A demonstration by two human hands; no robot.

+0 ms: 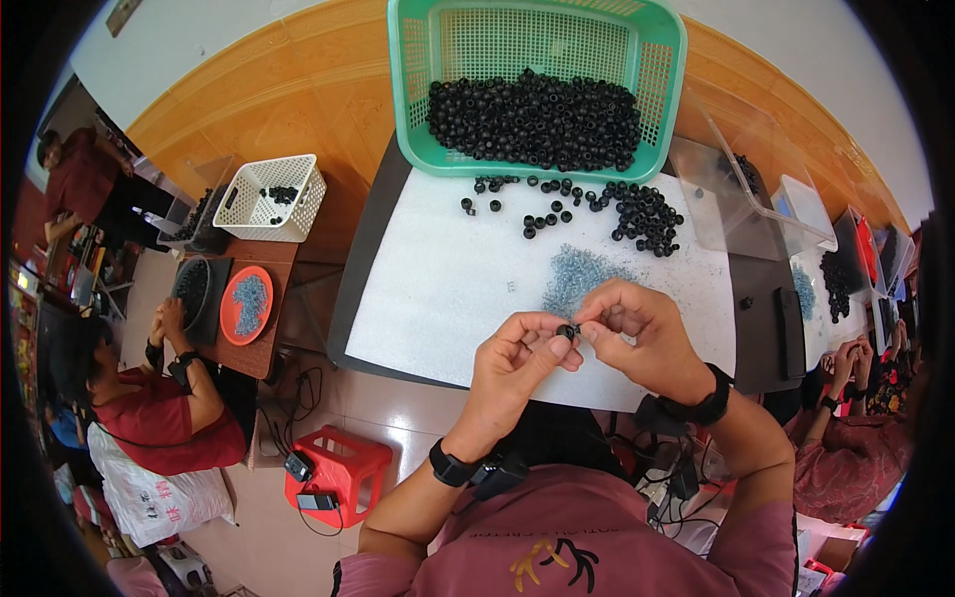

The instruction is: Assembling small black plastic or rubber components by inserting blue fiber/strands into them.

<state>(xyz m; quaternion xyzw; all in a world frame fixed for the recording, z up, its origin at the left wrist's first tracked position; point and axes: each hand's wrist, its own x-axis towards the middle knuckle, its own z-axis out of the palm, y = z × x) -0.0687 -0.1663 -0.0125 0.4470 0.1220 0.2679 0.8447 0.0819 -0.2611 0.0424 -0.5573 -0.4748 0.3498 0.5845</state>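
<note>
Between the thumb and fingers of my left hand (512, 360) is a small round black plastic part (567, 330) with a hole in it. Fingertips of my right hand (645, 336) are pinched together right beside that part; whatever they hold is too small to make out. Both hands are over the near edge of the white-topped table (428, 289). Just beyond them lies a heap of small clear bluish pieces (582, 279). Farther back, a loose pile of the same black parts (649, 219) spreads over the white sheet.
A green basket (403, 109) full of black parts stands at the table's back, with a clear plastic bin (731, 214) to its right. A red stool (343, 468) with small devices is at lower left. People work at tables on both sides; cables hang below.
</note>
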